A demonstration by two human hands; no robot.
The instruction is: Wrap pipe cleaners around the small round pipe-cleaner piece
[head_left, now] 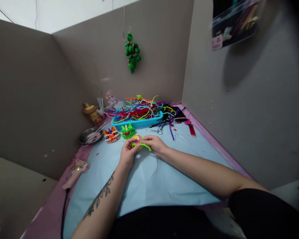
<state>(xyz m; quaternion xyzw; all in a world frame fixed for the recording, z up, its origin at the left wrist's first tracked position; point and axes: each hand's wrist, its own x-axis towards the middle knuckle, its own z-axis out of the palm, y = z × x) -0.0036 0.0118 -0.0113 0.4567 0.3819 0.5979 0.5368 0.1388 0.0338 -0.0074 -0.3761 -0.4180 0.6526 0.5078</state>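
We've got both hands meeting over the middle of the blue worktop (149, 179). Our left hand (128, 153) pinches a small pink-and-green pipe-cleaner piece (138, 140), and our right hand (154, 144) grips its lime-green tail from the other side. Just beyond sit a green fuzzy figure (128, 131) and an orange one (111, 135), with the blue tray (139, 122) of pipe cleaners behind and scissors (155, 131) beside it.
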